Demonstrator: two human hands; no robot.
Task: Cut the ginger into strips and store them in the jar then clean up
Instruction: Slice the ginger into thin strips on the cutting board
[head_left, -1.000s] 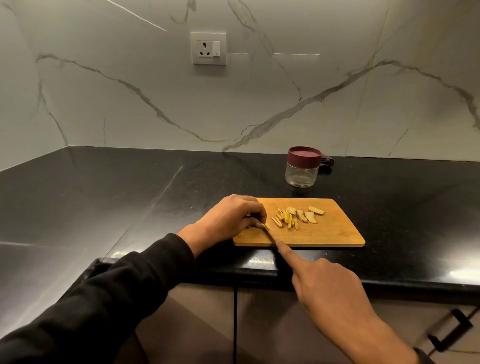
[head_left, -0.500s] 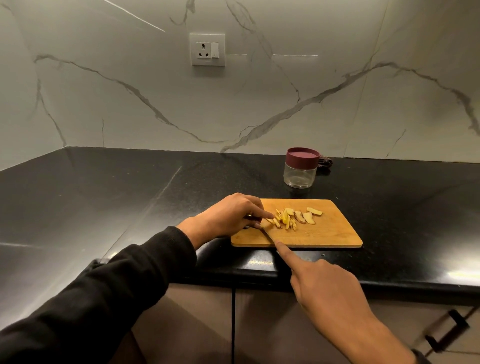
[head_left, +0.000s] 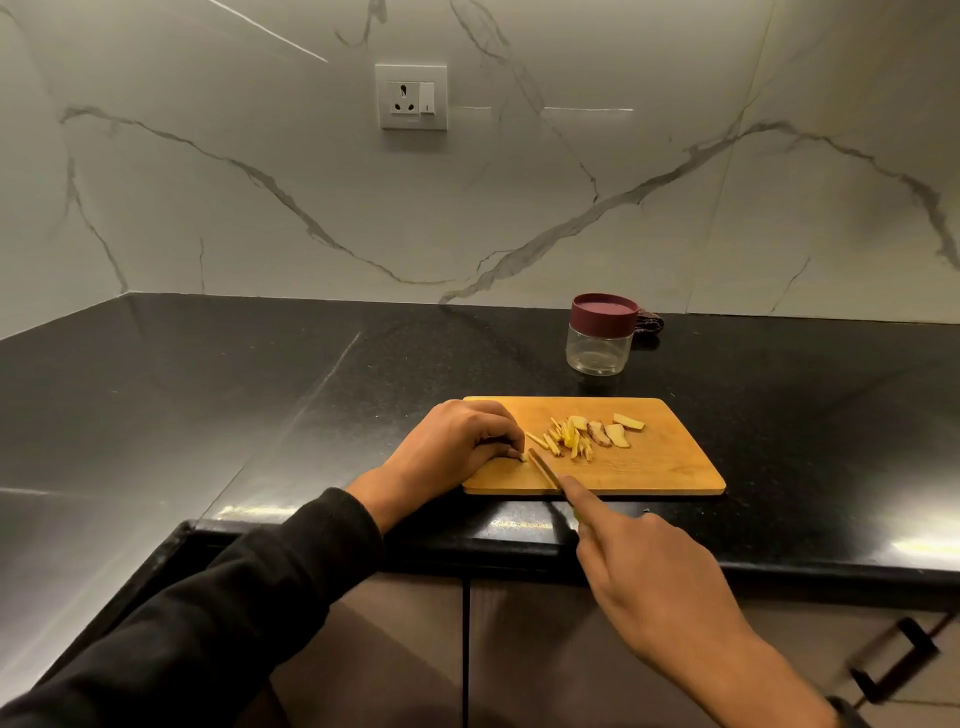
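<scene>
The wooden cutting board (head_left: 644, 467) lies at the black desk's (head_left: 260, 405) front edge, with bare counter left and right. The left hand (head_left: 457, 447), fingers curled, pins a small ginger piece (head_left: 523, 457) on the board. The right hand (head_left: 649, 566) grips one knife (head_left: 543, 467), forefinger along its spine. One lidded jar (head_left: 601, 340) stands behind the board; ginger strips (head_left: 566, 441) and three slices (head_left: 615, 432) lie mid-board.

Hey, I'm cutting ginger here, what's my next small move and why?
Probably press the knife down through the small ginger piece that your left hand pinches, since the blade sits right beside it, and wider slices on the board are uncut.
</scene>
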